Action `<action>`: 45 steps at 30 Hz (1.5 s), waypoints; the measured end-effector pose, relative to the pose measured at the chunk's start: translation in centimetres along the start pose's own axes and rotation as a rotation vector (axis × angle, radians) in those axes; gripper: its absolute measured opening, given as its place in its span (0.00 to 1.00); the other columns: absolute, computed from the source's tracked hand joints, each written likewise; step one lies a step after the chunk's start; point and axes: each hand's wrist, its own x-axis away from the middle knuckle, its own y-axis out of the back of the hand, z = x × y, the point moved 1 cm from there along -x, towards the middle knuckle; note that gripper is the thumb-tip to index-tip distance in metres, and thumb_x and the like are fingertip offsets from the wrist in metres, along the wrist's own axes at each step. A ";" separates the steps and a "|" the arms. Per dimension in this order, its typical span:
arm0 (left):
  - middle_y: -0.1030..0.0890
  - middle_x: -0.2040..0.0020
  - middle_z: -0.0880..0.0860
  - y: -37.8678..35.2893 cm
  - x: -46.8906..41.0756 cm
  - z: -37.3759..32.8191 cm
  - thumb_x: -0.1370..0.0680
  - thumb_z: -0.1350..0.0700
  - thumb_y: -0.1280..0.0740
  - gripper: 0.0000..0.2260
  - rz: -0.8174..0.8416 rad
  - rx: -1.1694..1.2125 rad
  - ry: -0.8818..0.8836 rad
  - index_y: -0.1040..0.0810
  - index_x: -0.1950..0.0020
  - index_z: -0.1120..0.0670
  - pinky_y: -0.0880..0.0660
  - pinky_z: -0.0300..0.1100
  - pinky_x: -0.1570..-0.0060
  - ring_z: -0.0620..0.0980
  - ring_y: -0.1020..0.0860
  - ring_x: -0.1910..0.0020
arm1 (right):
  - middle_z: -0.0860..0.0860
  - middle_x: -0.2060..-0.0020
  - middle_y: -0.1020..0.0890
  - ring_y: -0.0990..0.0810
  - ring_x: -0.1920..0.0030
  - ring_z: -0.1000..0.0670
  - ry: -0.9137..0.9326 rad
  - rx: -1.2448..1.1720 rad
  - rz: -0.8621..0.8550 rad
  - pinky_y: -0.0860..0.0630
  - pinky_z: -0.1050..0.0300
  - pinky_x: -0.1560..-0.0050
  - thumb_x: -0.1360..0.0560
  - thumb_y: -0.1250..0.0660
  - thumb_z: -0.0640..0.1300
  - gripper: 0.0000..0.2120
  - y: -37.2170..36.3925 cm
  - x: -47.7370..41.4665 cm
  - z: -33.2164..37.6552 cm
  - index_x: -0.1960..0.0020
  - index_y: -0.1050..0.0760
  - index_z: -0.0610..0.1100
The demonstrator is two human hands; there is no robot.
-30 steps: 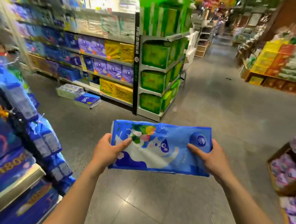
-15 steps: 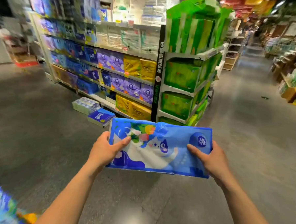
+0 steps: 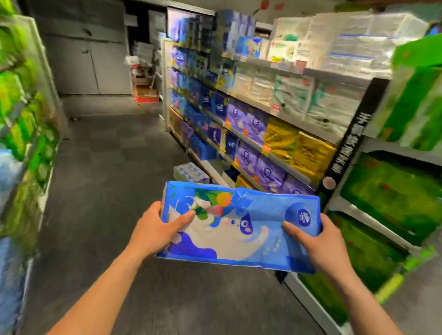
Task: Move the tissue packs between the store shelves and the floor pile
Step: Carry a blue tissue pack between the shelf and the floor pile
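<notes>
Your left hand (image 3: 155,230) and right hand (image 3: 320,247) clamp the ends of the blue tissue pack (image 3: 237,227), mid-air at 12 o'clock. Slick wrap may slip; its corner could clip the shelves (image 3: 289,117) at 1 o'clock.

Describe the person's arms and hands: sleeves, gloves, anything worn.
The left forearm and right forearm are bare as far as the frame shows, with no sleeves in view. The left hand and right hand wear no gloves; no watch, bracelet or ring is visible.
</notes>
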 end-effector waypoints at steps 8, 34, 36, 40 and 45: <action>0.15 0.55 0.48 3.1 -27.1 -3.1 0.34 0.35 0.24 0.25 -0.056 -0.022 -0.062 0.25 0.48 0.50 0.17 0.53 0.57 0.47 0.15 0.62 | 0.54 0.52 0.13 0.14 0.56 0.53 0.061 -0.080 0.011 0.16 0.45 0.51 0.38 0.17 0.56 0.25 -14.7 -23.9 4.1 0.46 0.21 0.51; 0.15 0.57 0.44 3.6 -100.7 -17.8 0.29 0.41 0.25 0.17 -0.054 0.071 -0.271 0.24 0.46 0.46 0.23 0.39 0.64 0.38 0.17 0.63 | 0.55 0.51 0.14 0.15 0.53 0.50 0.164 -0.008 -0.044 0.17 0.41 0.50 0.43 0.23 0.72 0.35 -45.0 -90.9 16.3 0.44 0.22 0.52; 0.16 0.59 0.38 3.8 -106.5 -18.3 0.29 0.43 0.25 0.17 -0.008 0.084 -0.302 0.26 0.46 0.44 0.24 0.34 0.66 0.34 0.18 0.63 | 0.55 0.53 0.14 0.15 0.54 0.51 0.173 0.007 -0.086 0.17 0.43 0.51 0.39 0.21 0.66 0.28 -47.3 -94.8 17.1 0.46 0.21 0.51; 0.16 0.55 0.39 4.1 -117.9 -20.2 0.30 0.46 0.24 0.18 0.090 0.100 -0.400 0.28 0.46 0.42 0.25 0.33 0.64 0.38 0.18 0.57 | 0.55 0.54 0.14 0.15 0.56 0.53 0.185 0.011 -0.191 0.19 0.49 0.55 0.34 0.20 0.58 0.22 -51.8 -101.7 18.7 0.46 0.22 0.50; 0.15 0.50 0.43 5.2 -130.8 -25.7 0.37 0.42 0.21 0.28 0.217 0.075 -0.481 0.26 0.41 0.45 0.21 0.40 0.57 0.39 0.17 0.56 | 0.55 0.56 0.14 0.16 0.61 0.58 0.161 0.013 -0.329 0.20 0.54 0.59 0.34 0.20 0.53 0.20 -54.9 -108.8 22.4 0.47 0.22 0.49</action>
